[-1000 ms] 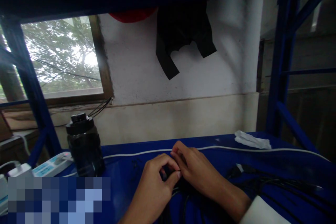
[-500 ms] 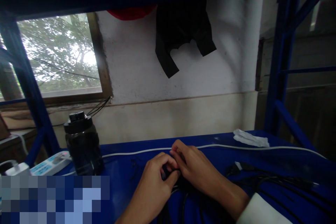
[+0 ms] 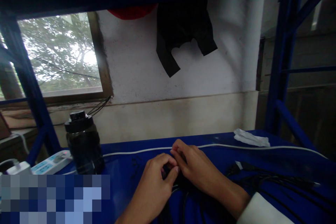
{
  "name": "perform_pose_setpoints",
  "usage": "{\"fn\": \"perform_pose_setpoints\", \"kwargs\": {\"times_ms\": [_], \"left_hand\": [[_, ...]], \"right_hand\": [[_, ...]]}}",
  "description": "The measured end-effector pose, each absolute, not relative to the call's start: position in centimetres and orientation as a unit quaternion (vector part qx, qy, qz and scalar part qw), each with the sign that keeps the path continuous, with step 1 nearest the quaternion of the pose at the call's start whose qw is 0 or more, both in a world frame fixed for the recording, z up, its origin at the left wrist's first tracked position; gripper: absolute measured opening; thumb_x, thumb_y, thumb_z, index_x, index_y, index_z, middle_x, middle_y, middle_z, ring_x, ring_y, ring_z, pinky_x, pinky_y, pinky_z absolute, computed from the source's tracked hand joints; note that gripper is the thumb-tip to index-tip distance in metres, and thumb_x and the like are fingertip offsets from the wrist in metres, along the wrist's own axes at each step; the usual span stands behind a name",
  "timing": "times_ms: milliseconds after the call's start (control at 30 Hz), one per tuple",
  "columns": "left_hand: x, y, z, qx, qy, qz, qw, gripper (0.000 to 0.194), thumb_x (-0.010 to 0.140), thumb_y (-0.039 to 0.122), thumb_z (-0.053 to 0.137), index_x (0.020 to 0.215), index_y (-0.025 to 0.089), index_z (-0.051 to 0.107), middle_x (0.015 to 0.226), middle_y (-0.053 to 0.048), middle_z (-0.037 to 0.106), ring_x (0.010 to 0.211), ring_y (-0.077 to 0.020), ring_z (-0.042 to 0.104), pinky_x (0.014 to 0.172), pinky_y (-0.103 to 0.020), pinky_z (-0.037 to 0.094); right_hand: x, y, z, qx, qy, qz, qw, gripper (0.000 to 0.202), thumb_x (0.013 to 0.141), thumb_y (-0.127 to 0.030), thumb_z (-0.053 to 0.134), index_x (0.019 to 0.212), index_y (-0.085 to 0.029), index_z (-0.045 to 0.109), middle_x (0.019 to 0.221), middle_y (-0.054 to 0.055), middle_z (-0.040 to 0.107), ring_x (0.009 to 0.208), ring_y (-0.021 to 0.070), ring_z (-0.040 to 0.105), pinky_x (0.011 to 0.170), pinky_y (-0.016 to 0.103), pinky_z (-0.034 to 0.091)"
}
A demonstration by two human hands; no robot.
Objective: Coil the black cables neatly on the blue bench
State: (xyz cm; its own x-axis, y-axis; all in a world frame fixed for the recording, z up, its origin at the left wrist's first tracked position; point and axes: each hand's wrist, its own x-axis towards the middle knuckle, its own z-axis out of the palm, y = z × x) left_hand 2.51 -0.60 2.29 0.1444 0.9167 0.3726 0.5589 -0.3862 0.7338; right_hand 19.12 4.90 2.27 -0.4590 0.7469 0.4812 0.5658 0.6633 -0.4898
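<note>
My left hand (image 3: 157, 182) and my right hand (image 3: 195, 166) meet over the blue shelf surface (image 3: 118, 171). The fingers of both are bent and pressed together, fingertips close to each other. Something small and dark shows inside the curl of my left hand, too dim to make out. What my right fingers pinch is hidden. Black cables (image 3: 185, 206) lie below my hands, and a further bundle of black cables (image 3: 278, 178) spreads to the right. A white cable (image 3: 223, 145) runs across the surface just behind my fingers.
A dark bottle (image 3: 83, 147) stands at the left beside a white power strip (image 3: 51, 162). Crumpled white tissue (image 3: 250, 138) lies at the back right. Blue frame posts (image 3: 278, 63) rise at both sides. Black cloth (image 3: 185, 24) hangs behind. The lower left corner is pixelated.
My left thumb has shifted slightly at the fingertips. Both hands otherwise keep nearly the same place and pose, and the view has moved only a little.
</note>
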Motion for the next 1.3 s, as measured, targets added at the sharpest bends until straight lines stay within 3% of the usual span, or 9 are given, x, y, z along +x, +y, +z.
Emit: {"fn": "perform_pose_setpoints", "kwargs": {"times_ms": [633,800,1000,1300], "left_hand": [[2.46,-0.65,2.39,0.729,0.502,0.407,0.225,0.006,0.092,0.019,0.063,0.090,0.022,0.068,0.088,0.000,0.071,0.080,-0.0180,0.059,0.075,-0.030,0.042],[2.47,-0.79,2.54,0.736,0.495,0.403,0.226,0.013,0.094,0.018,0.059,0.094,0.021,0.072,0.090,-0.002,0.073,0.084,-0.0196,0.062,0.080,-0.032,0.044],[2.29,-0.82,2.66,0.741,0.492,0.399,0.224,0.033,0.085,0.004,0.055,0.100,0.022,0.078,0.095,-0.002,0.074,0.087,-0.0203,0.064,0.081,-0.033,0.044],[2.56,-0.59,2.64,0.731,0.500,0.404,0.228,0.023,0.091,0.013,0.058,0.097,0.022,0.079,0.087,-0.002,0.076,0.079,-0.0193,0.063,0.076,-0.032,0.044]], "right_hand": [[19.03,4.47,2.73,-0.399,-0.842,0.127,0.339,0.015,0.108,-0.025,0.049,0.096,-0.023,0.058,0.079,0.000,0.070,0.071,0.0186,0.067,0.063,0.028,0.036],[19.09,4.69,2.68,-0.402,-0.840,0.122,0.342,0.014,0.108,-0.024,0.050,0.097,-0.022,0.058,0.078,0.000,0.070,0.071,0.0189,0.067,0.063,0.028,0.037],[19.05,4.79,2.45,-0.393,-0.842,0.122,0.350,0.013,0.108,-0.022,0.050,0.098,-0.022,0.058,0.082,0.000,0.071,0.074,0.0190,0.068,0.065,0.027,0.038],[19.10,4.83,2.43,-0.387,-0.843,0.121,0.354,0.013,0.108,-0.023,0.050,0.097,-0.022,0.058,0.079,-0.001,0.070,0.072,0.0180,0.067,0.064,0.028,0.038]]}}
